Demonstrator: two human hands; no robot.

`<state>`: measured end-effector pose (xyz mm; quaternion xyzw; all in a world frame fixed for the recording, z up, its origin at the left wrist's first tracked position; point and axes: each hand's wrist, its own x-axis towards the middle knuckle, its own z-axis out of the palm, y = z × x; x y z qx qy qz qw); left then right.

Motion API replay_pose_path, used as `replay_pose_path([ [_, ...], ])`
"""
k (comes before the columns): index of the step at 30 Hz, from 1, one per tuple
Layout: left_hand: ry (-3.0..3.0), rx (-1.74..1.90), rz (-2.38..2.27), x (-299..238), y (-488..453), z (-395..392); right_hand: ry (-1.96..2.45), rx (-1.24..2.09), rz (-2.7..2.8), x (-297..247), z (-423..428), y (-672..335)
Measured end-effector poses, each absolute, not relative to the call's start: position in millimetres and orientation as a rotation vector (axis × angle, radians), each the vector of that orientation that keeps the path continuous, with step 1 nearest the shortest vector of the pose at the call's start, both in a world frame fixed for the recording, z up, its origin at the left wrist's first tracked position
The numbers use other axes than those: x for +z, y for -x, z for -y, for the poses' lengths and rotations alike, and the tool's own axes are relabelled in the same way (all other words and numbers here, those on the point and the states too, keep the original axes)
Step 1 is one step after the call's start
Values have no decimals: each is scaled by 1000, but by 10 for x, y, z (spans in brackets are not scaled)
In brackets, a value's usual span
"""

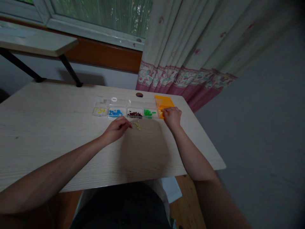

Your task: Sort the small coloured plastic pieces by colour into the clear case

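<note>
My left hand (118, 128) is low over the table, thumb and fingers pinched together beside a small scatter of pale yellow pieces (137, 126). Whatever it may hold is too small to make out. At the right end of a row of clear compartments, my right hand (172, 116) has its fingertips closed over an orange open case (165, 101), where a few pale bits show. Anything in those fingers is hidden. The clear compartments hold small yellow pieces (100, 110), blue pieces (115, 113), dark brown pieces (135, 114) and green pieces (148, 113).
The clear lids (118, 101) stand open behind the compartments. A round hole (139, 94) is in the table (59, 136) near its back edge. A raised shelf (35, 39) on black legs stands at the back left. A curtain (186, 63) hangs behind the right corner.
</note>
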<state>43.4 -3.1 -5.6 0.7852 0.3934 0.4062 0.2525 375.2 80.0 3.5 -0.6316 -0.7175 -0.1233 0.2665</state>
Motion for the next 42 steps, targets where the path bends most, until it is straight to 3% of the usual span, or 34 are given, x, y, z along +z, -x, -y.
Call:
replay_pose_path([
  [9,-2095,1153,-1030,-23,-440,61,1952,-215,1883,3,-789,-3708],
  [23,-2103,1129,-1035,-43,-435,50,1945,-209,1867,-28,-822,-3742],
  [36,-2309,1104,-1090,-16,-415,81,1661,-254,1815,16,-781,-3643],
  [42,-2409,897,-1209,-86,-420,79,1406,-329,1927,77,-657,-3422],
])
